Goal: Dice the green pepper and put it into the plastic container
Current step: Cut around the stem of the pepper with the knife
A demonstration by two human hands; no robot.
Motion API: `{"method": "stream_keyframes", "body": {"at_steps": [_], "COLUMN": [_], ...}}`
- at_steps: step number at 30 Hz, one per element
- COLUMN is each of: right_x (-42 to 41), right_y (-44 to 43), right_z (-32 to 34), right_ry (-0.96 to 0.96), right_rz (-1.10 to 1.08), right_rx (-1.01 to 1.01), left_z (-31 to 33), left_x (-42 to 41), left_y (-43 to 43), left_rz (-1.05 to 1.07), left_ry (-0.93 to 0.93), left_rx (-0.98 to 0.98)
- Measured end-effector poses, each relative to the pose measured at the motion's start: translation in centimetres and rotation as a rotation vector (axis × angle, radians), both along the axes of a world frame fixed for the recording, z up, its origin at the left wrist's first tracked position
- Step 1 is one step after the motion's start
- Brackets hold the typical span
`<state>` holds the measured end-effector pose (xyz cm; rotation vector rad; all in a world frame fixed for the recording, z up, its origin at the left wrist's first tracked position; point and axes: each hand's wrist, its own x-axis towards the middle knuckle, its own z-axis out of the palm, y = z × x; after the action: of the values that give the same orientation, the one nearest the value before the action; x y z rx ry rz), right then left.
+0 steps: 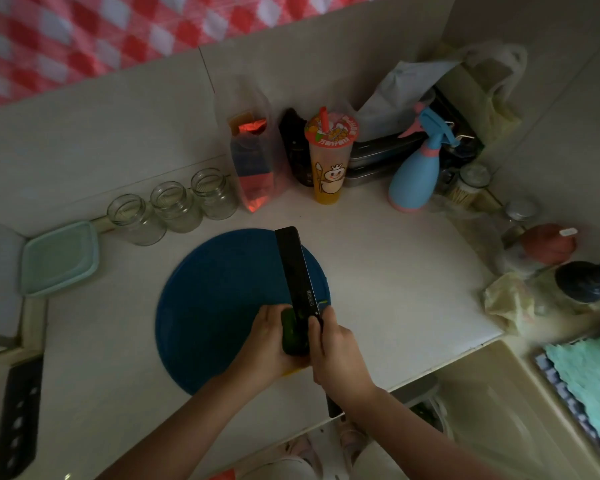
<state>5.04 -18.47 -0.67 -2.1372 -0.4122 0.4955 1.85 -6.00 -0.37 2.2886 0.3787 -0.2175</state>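
Step in hand: cutting, early stage. The green pepper (291,336) lies at the near right edge of the round blue cutting board (215,289), and as far as the dim light shows it is mostly whole, with no diced pieces visible on the board. The left hand (267,341) is curled round the pepper from the left, steadying it. The right hand (336,355) is clenched on the handle of a black cleaver (297,271), whose blade stands edge-down against the pepper's right side and points away across the board. Next move, as a judgement: press the blade down through the pepper with the left fingertips tucked back from the edge, then repeat into strips and cross-cuts before anything is carried off. The plastic container (59,258), pale teal and square, sits at the far left of the counter (395,271), well apart from the board; no pepper shows in it, and I cannot tell whether its lid is on. Three glass jars (175,206) stand in a row just beyond it, apparently empty. A printed drink cup (329,161) with a straw holds orange liquid. A clear bag (257,161) holds red and blue contents. A blue spray bottle (414,174) stands at the far right, contents not visible.
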Motion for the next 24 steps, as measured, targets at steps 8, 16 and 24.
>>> {"method": "stream_keyframes", "body": {"at_steps": [8, 16, 24], "right_x": [0.6, 0.7, 1.1], "right_y": [-1.3, -1.6, -1.3], "right_z": [-0.2, 0.2, 0.5], "right_ry": [0.102, 0.279, 0.130], "right_rz": [-0.079, -0.170, -0.096], "right_rx": [0.075, 0.238, 0.033], "left_z": [-0.2, -0.7, -1.5], "left_x": [1.6, 1.5, 1.5], "left_y": [-1.2, -1.6, -2.0], "left_rz": [0.041, 0.088, 0.113], "left_ry": [0.117, 0.123, 0.143], "left_rx": [-0.024, -0.020, 0.018]}}
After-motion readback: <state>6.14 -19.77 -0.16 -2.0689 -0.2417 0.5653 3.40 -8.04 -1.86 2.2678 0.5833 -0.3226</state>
